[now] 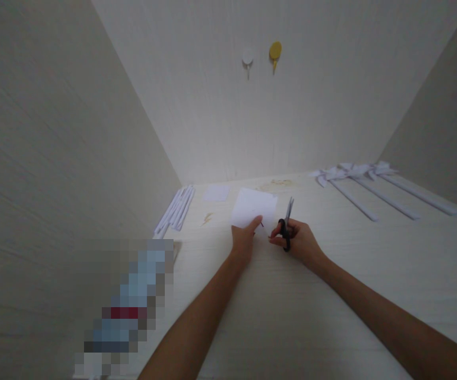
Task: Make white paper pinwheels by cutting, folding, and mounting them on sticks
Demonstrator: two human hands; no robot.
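A white sheet of paper (252, 205) is gripped along its near edge by my left hand (244, 237), whose thumb lies on top. A small dark purple mark shows beside the thumb. Black-handled scissors (287, 224) are in my right hand (297, 240), their blades pointing away from me. The thumb and index finger of that hand come together close to the paper's near right corner; whether they touch it I cannot tell.
White paper sticks (177, 208) lie bundled at the left, near a square paper (216, 193). Several paper flowers with long stems (353, 199) lie at the right back. Two hooks, one yellow (275, 51), are on the wall. A blurred-out object (133, 295) stands lower left.
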